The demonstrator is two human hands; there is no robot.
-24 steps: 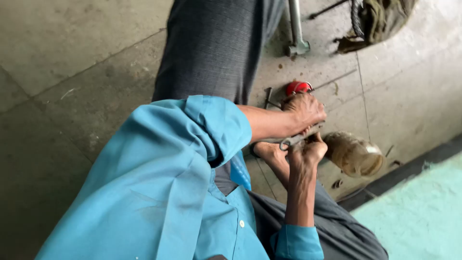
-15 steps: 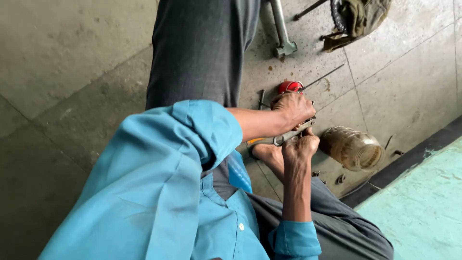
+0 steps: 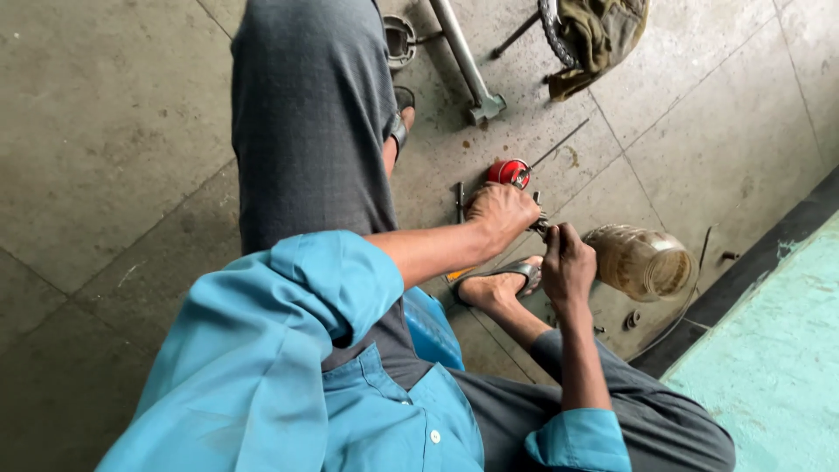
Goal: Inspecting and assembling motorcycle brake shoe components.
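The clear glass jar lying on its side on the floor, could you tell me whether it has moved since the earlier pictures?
No. The clear glass jar lies in the same spot beside the dark floor strip; only the camera view shifted.

rolled-up blue button shirt sleeves (image 3: 350, 288), grey trousers (image 3: 306, 122), dark sandal (image 3: 516, 271).

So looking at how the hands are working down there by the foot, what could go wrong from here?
1. Both hands, left hand and right hand, grip a small dark metal part just above a sandalled foot; a slip could strike the toes.
2. The dirty glass jar lies on its side beside the right hand; an elbow or knock might roll or crack it.
3. Small bolts lie loose on the floor and could get lost.
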